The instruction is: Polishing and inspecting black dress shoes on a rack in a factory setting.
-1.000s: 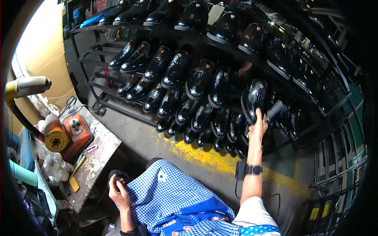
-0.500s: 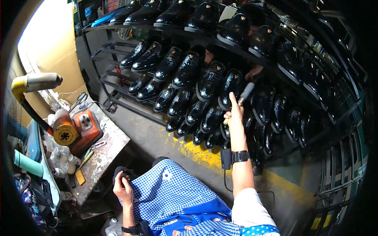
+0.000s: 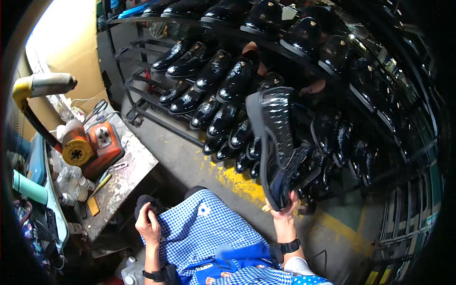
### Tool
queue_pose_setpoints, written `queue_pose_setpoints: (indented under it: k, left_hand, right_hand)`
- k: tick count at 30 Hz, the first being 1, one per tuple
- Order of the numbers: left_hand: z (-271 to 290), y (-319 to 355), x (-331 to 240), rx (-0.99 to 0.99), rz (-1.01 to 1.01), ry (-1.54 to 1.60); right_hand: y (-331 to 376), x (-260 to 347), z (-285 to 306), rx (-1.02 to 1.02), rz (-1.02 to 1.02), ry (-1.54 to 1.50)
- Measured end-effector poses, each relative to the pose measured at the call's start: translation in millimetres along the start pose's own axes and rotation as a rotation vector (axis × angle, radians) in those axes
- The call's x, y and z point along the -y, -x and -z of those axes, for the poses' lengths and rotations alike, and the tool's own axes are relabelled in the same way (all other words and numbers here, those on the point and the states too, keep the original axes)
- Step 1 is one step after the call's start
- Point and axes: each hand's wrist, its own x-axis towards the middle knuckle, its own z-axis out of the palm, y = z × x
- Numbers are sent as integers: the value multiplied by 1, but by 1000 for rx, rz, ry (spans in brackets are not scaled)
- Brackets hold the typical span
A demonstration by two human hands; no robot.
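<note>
My right hand [image 3: 283, 213] is closed around the heel end of a glossy black shoe [image 3: 278, 133], which is held up in front of the rack with its toe pointing away. The shoe's grey-black sole edge faces left, and its opening is toward the right. My left hand [image 3: 148, 225] rests by my left knee. Its fingers are curled around a dark, fuzzy bundle [image 3: 145, 203], perhaps a cloth; most of it is hidden. A blue checked apron [image 3: 204, 232] covers my lap.
Ahead, a black metal rack [image 3: 156, 128] carries rows of shiny black shoes [image 3: 236, 80] on several levels. To the left, a worn table [image 3: 135, 166] bears an orange machine [image 3: 102, 147], scissors [image 3: 99, 106] and jars. A green bottle [image 3: 29, 186] lies beyond it.
My right hand has drawn back from the rack toward me and now holds a black shoe. The grey cylindrical thing beside that hand is no longer visible. My left hand stays by the knee.
</note>
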Motion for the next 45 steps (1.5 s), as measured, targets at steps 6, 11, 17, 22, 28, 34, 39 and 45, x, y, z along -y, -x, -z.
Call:
queue_pose_setpoints:
  k: [6,11,17,22,28,34,39,45]
  left_hand:
    - [1,-2,-3,29,161,181]
    - [18,-14,-15,49,506,544]
    - [38,-54,-31,270,876,890]
    - [47,-63,-35,451,800,1176]
    - [46,-43,-36,359,688,1050]
    - [48,-40,-38,342,826,1311]
    - [19,-25,-52,367,649,1033]
    - [-6,-12,-70,234,754,1035]
  right_hand:
    - [5,-34,-15,180,-442,-6]
    - [7,-66,-21,89,-654,8]
    - [12,-79,-45,294,-645,328]
    - [-6,-59,-78,887,-270,1353]
    - [-12,-56,-87,994,-194,1712]
    - [13,-72,-77,624,-502,925]
    - [29,-91,-70,152,-727,395]
    - [34,-105,-70,10,-833,264]
